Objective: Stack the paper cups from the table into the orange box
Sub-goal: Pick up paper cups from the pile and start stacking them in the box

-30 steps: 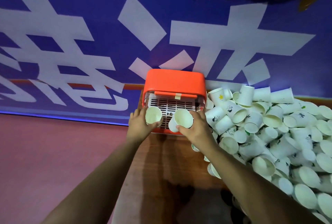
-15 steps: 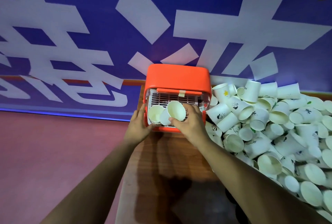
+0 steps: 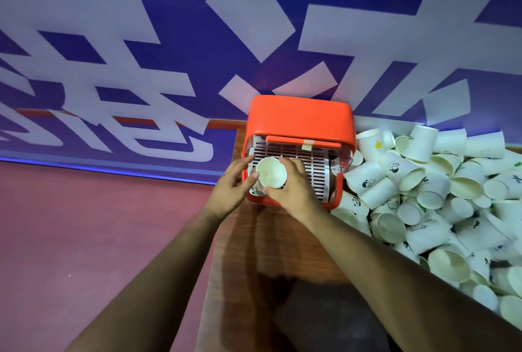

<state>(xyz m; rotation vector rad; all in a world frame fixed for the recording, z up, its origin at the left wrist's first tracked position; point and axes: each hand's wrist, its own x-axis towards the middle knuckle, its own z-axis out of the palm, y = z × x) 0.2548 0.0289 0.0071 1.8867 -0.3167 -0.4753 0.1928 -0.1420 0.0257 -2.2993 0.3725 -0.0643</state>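
Cup (image 3: 271, 172) mouth toward camera, in box (image 3: 299, 117)

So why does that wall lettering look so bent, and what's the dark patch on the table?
Head view: the wide-angle lens stretches the wall lettering toward the edges; the dark patch is a shadow on the table under the arms; the picture looks slightly soft throughout.

Dim, bluish light; dark arm shadows fall on the table (image 3: 282, 252) toward six o'clock; wide-angle bending at edges; slight softness throughout.
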